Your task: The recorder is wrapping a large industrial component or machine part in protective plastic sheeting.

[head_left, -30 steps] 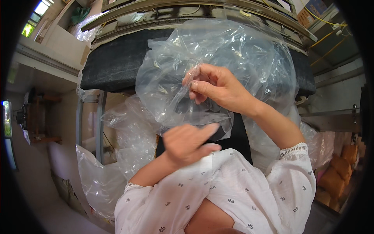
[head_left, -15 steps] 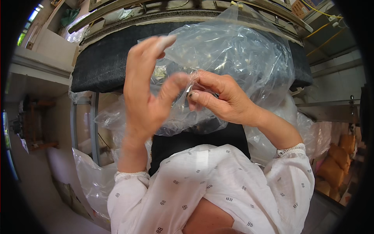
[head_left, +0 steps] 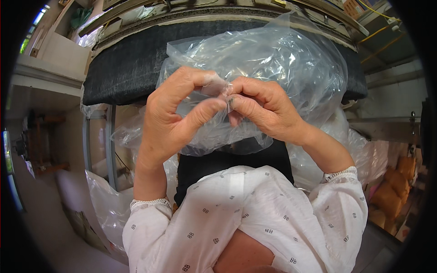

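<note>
A large clear plastic bag (head_left: 300, 59) lies crumpled across my lap and the dark padded edge in front of me. My right hand (head_left: 268, 107) pinches a gathered bit of its film between thumb and fingers. Opposite it, my left hand (head_left: 177, 109) curves in, with thumb and forefinger tips meeting the same gathered plastic. The left forefinger has a whitish wrap (head_left: 214, 84) round its end. Whatever lies inside the bag is hard to make out through the shine and folds.
Beyond the bag runs a black padded bar (head_left: 123, 68) below a metal machine frame (head_left: 191, 16). More loose clear plastic (head_left: 104, 209) hangs at the lower left beside a grey metal leg (head_left: 110, 145). Brown bundles (head_left: 393, 191) sit at the right, and yellow cables (head_left: 375, 34) hang at the upper right.
My left hand has come down from its raised, spread pose, its forefinger closing toward the thumb at the gathered plastic. My right hand keeps its pinch, shifted slightly right.
</note>
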### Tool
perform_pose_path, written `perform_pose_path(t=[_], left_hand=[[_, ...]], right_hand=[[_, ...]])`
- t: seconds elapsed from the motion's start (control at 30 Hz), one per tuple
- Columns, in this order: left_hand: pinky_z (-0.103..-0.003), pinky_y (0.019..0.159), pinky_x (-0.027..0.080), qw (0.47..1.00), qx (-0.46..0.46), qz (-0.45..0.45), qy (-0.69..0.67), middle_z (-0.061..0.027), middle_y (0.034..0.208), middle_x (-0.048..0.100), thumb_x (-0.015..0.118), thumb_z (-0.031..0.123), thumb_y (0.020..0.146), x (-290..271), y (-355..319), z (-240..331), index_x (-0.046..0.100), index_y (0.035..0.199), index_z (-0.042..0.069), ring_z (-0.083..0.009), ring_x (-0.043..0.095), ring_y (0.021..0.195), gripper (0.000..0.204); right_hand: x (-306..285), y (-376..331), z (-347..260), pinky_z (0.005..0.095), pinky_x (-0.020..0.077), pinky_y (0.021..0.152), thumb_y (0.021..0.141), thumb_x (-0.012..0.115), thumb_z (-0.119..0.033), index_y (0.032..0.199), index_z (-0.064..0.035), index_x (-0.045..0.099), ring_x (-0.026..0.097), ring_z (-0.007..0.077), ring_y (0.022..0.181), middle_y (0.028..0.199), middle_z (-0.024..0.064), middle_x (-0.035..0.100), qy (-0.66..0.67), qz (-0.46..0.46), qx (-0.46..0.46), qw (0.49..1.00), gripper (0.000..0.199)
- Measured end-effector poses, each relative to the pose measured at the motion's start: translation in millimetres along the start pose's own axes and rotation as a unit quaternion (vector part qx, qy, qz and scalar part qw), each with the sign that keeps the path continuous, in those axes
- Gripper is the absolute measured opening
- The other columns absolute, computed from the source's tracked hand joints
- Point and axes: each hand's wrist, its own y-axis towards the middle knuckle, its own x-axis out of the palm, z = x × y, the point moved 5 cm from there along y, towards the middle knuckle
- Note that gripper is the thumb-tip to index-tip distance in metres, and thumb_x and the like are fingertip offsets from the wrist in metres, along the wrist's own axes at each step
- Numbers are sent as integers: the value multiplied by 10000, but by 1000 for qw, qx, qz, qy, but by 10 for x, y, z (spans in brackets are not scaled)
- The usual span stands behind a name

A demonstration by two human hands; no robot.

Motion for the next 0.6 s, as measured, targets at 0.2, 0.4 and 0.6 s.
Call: perform_pose_path(t=[0.2,0.4,0.6], left_hand=[[-245,720,428,999,13,4,46,-65,857,598,742,35,655,17,-33,56,612,940,18,-146,555,781,314],[-242,637,466,997,24,47,55,-68,811,625,717,-34,648,-11,-75,58,652,857,18,-153,588,728,225],[-232,605,453,988,50,134,59,-42,767,606,715,-58,637,-164,-143,121,669,814,41,-128,562,690,208]], right_hand=[[22,2,-74,209,439,556,892,488,-86,899,-9,589,536,62,613,695,22,580,-60,28,-43,997,128],[53,-41,-278,243,445,505,812,590,-49,905,-11,613,567,130,564,684,53,610,-281,78,-158,943,104],[-95,-135,-636,267,463,603,702,715,-105,936,-60,636,586,187,746,859,50,625,-382,111,-243,885,251]])
